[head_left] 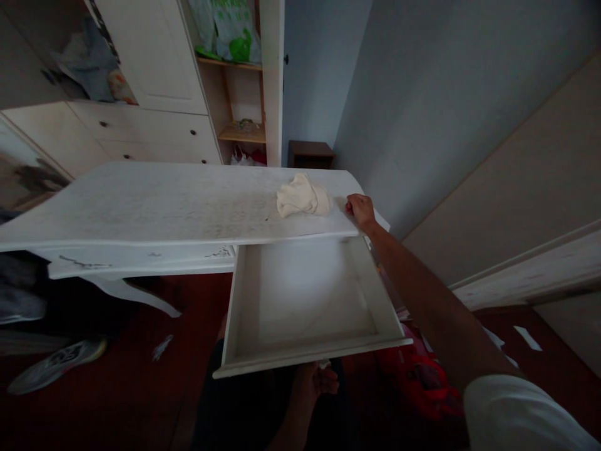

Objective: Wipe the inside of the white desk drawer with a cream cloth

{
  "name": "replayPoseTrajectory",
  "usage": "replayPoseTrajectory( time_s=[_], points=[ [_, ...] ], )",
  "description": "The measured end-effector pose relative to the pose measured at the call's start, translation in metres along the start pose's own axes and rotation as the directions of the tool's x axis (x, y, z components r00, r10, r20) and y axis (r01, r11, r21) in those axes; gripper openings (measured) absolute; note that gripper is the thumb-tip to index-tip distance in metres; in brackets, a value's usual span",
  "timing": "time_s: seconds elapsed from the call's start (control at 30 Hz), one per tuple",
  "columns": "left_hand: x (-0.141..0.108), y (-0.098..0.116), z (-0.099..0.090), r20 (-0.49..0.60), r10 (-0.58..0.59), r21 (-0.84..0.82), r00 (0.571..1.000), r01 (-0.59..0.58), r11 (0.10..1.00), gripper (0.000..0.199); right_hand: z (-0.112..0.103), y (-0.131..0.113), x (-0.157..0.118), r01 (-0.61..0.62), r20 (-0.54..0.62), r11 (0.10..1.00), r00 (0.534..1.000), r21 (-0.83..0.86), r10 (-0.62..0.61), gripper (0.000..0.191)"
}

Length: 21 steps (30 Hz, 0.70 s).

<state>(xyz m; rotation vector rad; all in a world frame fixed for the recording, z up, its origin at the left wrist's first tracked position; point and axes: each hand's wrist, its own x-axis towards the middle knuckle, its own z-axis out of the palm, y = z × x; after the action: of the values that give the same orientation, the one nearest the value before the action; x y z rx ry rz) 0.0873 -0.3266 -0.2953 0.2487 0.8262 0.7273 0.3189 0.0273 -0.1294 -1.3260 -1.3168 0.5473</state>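
Observation:
A pulled-out white drawer (305, 294) juts from the white desk (188, 200) toward me, with nothing inside it. My left hand (322, 380) is low at the drawer front, its fingers curled at a small pale drawer handle (323, 363); shade and the drawer's lip partly hide the grip. My right hand (360, 210) rests on the right end of the desktop, fingers folded into a loose fist, and nothing shows in it. Just left of that hand lies a crumpled cream cloth (304, 196), apart from it. Faint grey smudges mark the desktop.
Behind the desk stands a white wardrobe (159, 56) with an open door and plastic bags (230, 31) on a shelf. A small brown cabinet (310, 150) sits in the corner. A red bag (422, 376) and a shoe (59, 364) are on the dark red floor.

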Motion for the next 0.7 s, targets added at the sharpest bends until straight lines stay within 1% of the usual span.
replayPoseTrajectory(
  time_s=[0.13, 0.23, 0.3, 0.43, 0.5, 0.57, 0.6, 0.63, 0.7],
  points=[
    [0.011, -0.004, -0.002, -0.045, -0.043, 0.009, 0.998, 0.044, 0.999, 0.041, 0.000, 0.000, 0.000, 0.007, -0.005, 1.000, 1.000, -0.025, -0.007, 0.028],
    [0.016, -0.005, -0.005, -0.031, -0.066, -0.020, 0.997, 0.066, 0.998, 0.045, 0.000, 0.001, 0.001, 0.020, 0.000, 0.998, 1.000, -0.058, -0.020, 0.028],
    [0.019, -0.006, -0.006, -0.019, -0.072, -0.030, 0.997, 0.072, 0.997, 0.043, 0.000, 0.002, 0.003, 0.029, 0.000, 0.997, 1.000, -0.068, -0.029, 0.028],
    [0.031, -0.013, -0.008, -0.055, -0.113, 0.009, 0.992, 0.114, 0.993, 0.038, 0.004, 0.004, 0.008, -0.028, -0.045, 0.998, 0.999, -0.051, 0.026, 0.027],
    [0.038, -0.016, -0.008, -0.081, -0.155, 0.034, 0.985, 0.158, 0.987, 0.036, 0.008, 0.001, 0.011, -0.066, -0.074, 0.996, 0.995, -0.054, 0.062, 0.035],
    [0.041, -0.016, -0.008, -0.074, -0.186, 0.045, 0.980, 0.190, 0.981, 0.034, 0.017, -0.007, 0.016, -0.081, -0.081, 0.992, 0.994, -0.094, 0.074, 0.052],
    [0.042, -0.015, -0.009, -0.053, -0.195, 0.047, 0.979, 0.197, 0.979, 0.032, 0.023, -0.013, 0.019, -0.075, -0.069, 0.989, 0.995, -0.130, 0.067, 0.061],
    [0.042, -0.013, -0.010, -0.023, -0.198, 0.048, 0.980, 0.198, 0.979, 0.031, 0.030, -0.020, 0.023, -0.058, -0.038, 0.983, 0.998, -0.176, 0.052, 0.070],
    [0.040, -0.008, -0.011, 0.038, -0.201, 0.056, 0.979, 0.199, 0.978, 0.029, 0.048, -0.037, 0.030, -0.005, 0.079, 0.956, 0.996, -0.294, 0.029, 0.088]
  ],
)
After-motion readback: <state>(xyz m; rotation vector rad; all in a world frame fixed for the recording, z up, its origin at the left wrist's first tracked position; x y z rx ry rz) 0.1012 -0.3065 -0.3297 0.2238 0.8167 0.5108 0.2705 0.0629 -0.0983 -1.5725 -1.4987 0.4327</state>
